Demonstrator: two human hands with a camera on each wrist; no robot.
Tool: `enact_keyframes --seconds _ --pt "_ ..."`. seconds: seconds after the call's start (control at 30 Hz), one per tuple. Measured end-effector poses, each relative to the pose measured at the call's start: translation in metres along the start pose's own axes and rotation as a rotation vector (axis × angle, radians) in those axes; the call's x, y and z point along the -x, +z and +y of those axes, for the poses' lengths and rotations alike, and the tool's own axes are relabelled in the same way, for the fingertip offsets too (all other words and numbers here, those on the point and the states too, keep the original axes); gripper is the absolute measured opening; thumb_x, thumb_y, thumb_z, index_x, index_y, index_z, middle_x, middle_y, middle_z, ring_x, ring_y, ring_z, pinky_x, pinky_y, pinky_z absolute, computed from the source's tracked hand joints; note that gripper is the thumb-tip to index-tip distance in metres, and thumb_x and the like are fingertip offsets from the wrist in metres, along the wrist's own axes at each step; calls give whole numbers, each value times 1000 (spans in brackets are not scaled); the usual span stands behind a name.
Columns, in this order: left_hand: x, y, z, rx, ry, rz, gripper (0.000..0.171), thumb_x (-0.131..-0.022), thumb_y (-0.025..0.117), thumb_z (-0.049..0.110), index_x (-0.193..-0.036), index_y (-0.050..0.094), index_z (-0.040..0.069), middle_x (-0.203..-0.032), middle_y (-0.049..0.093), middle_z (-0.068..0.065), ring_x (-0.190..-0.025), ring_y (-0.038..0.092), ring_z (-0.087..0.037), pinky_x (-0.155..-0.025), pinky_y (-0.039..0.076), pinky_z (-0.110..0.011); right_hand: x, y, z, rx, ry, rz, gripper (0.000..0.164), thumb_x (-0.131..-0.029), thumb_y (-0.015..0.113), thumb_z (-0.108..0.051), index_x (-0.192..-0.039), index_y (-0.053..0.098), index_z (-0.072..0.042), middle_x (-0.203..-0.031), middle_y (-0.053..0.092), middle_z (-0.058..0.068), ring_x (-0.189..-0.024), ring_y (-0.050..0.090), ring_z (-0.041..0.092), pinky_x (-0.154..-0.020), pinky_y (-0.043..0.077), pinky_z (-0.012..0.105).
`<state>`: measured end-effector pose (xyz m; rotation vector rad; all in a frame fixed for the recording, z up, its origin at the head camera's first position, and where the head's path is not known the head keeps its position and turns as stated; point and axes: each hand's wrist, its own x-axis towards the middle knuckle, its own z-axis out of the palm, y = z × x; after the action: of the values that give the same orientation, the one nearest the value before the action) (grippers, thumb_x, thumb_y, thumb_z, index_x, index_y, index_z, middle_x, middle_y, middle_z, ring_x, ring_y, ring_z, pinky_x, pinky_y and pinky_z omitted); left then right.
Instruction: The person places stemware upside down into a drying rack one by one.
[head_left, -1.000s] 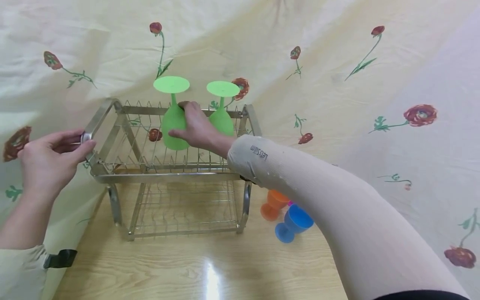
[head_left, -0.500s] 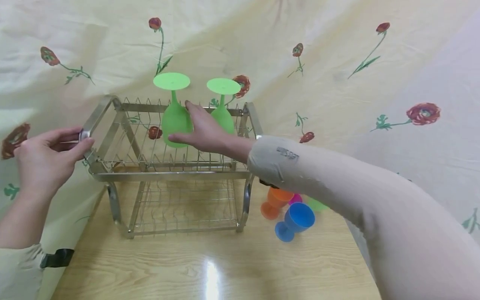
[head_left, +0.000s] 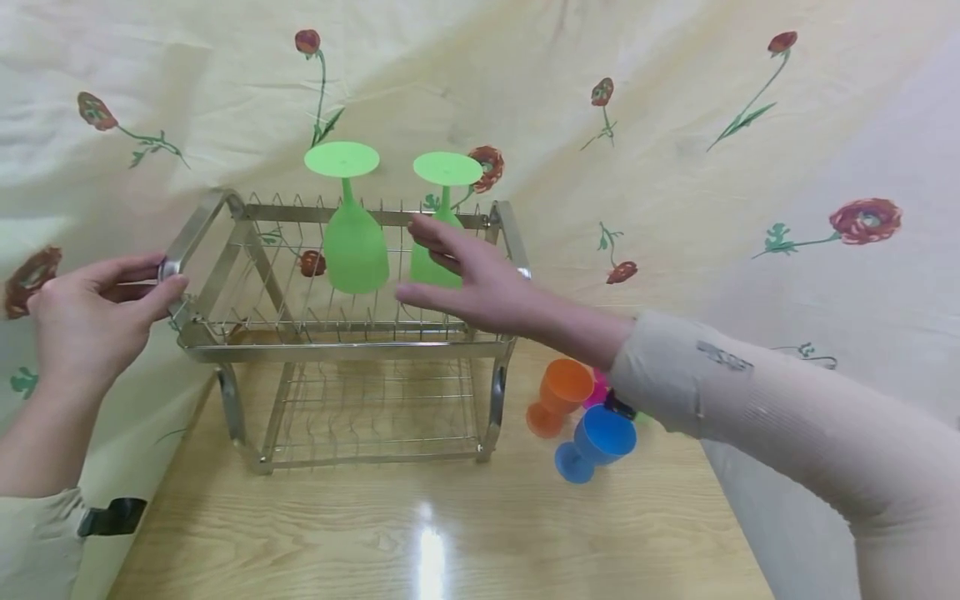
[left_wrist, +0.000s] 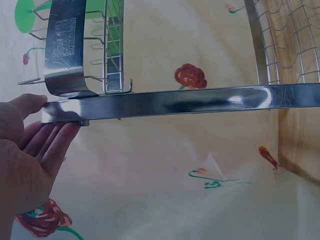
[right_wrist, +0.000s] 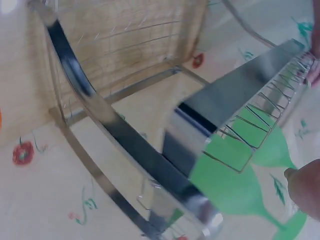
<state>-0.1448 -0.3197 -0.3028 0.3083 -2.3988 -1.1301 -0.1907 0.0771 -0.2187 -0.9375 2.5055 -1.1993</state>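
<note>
Two green plastic goblets stand upside down on the upper tier of a metal dish rack. The left goblet shows whole in the head view. My right hand overlaps the right goblet, hiding part of its bowl; its fingers are extended, with nothing held between them and the thumb. My left hand pinches the rack's left end rail between thumb and fingers. In the left wrist view the left hand grips the end of the polished metal bar.
An orange goblet and a blue goblet lie tipped on the wooden table, right of the rack. A pink piece shows behind them, partly hidden by the right sleeve. Flower-printed cloth hangs behind and beside the table.
My right hand has let go of the left green goblet and drawn back to the right, in front of the other one. The left hand keeps its hold on the rack.
</note>
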Motion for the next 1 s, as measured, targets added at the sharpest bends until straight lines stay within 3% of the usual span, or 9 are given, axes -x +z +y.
enact_keyframes --seconds 0.33,0.4,0.47,0.5,0.57,0.63,0.83,0.9,1.0 --pt "1 3 7 -26 -10 1 52 -98 80 34 -140 70 5 -76 43 57 -73 48 34 -124 9 -21 81 -27 39 -77 -37 81 82 -98 79 -9 -167 33 -8 -168 43 8 -154 43 22 -125 38 39" --pt "1 3 8 -35 -2 -4 52 -98 79 35 -141 69 5 -76 43 56 -74 48 34 -125 7 -20 97 -32 50 -60 -31 110 82 -98 78 -7 -166 34 -8 -168 43 7 -154 43 24 -125 38 34" --pt "1 3 9 -35 -10 2 52 -98 79 34 -141 70 6 -77 45 56 -74 49 33 -114 23 -8 112 -36 62 -45 -18 139 81 -97 79 -7 -166 35 -7 -167 45 8 -153 44 27 -123 38 26" --pt "1 3 9 -26 -11 2 53 -98 80 34 -141 70 5 -78 46 55 -75 49 33 -114 22 -7 119 -38 69 -33 -10 152 81 -98 78 -7 -166 35 -7 -167 45 9 -153 44 28 -121 38 23" --pt "1 2 9 -31 -31 11 53 -97 80 34 -141 69 6 -79 47 54 -76 50 32 -94 35 0 131 -41 82 -18 14 177 81 -98 79 -7 -166 35 -7 -166 46 11 -153 44 31 -117 38 15" --pt "1 2 8 -36 -49 19 53 -97 80 34 -141 70 7 -79 48 54 -76 51 32 -74 38 0 141 -43 97 -13 38 205 80 -98 78 -7 -165 35 -5 -165 46 15 -152 44 35 -114 39 11" --pt "4 -3 7 -9 -48 43 52 -95 82 32 -141 70 11 -87 56 50 -82 54 29 -79 38 1 169 -44 141 39 182 239 82 -101 77 -19 -167 31 -5 -165 44 19 -152 42 42 -107 38 4" --pt "7 -5 7 -16 -51 53 52 -96 81 33 -144 69 15 -98 61 44 -88 54 27 -81 38 2 180 -40 155 76 247 244 86 -101 78 -28 -168 29 -7 -167 42 17 -152 41 42 -111 40 10" --pt "13 -9 9 -52 -65 48 55 -99 76 38 -151 63 22 -128 68 27 -103 55 22 -87 39 3 197 -31 177 104 330 258 94 -99 79 -36 -170 24 -8 -170 35 19 -154 37 45 -121 43 37"
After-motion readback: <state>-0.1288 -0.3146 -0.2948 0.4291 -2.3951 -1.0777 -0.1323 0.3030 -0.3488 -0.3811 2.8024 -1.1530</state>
